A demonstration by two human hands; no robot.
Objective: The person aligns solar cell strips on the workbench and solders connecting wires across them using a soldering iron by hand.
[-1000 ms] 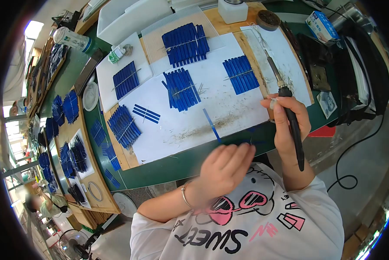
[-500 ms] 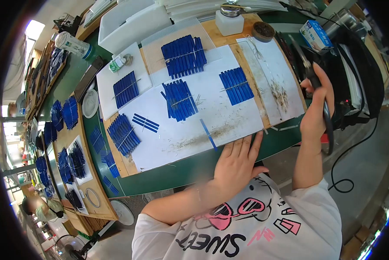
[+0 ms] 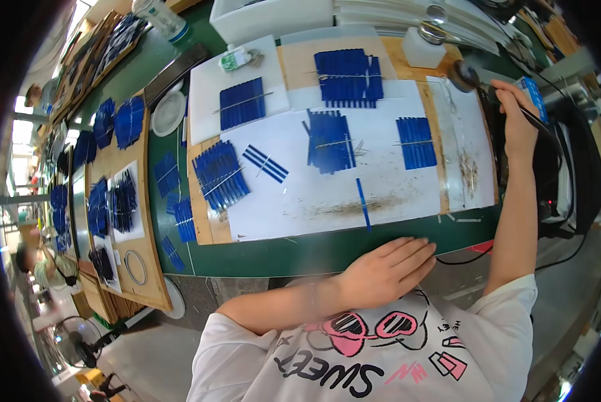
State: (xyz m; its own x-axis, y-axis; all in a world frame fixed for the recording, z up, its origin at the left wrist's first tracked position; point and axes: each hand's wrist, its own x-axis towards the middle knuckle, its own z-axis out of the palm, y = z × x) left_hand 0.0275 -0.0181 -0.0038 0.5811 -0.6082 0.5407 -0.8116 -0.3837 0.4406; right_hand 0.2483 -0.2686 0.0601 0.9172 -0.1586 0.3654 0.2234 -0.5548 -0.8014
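My right hand (image 3: 520, 124) grips a soldering iron (image 3: 536, 120), its cord trailing behind. The iron's front end is at the small round dark tin (image 3: 462, 77), where a faint whitish haze shows; whether the tip touches the contents is unclear. My left hand (image 3: 389, 269) lies palm down by the table's front edge, holding nothing, fingers stretched out and side by side. Nearest to it on the white paper sheet (image 3: 293, 194) is a single blue strip (image 3: 362, 204). Beyond are bundles of blue strips crossed by thin wires, such as a bundle (image 3: 331, 142) in the middle.
A white bottle with a metal top (image 3: 423, 50) stands behind the tin. Brown residue and loose wire bits lie on the sheet. A white bin (image 3: 267, 23) is at the back, a small green-white bottle (image 3: 233, 60) at left. A black bag (image 3: 581, 154) sits at right.
My right hand has brought the soldering iron forward to the round tin. My left hand has drawn back off the sheet's edge towards my body. The view has shifted.
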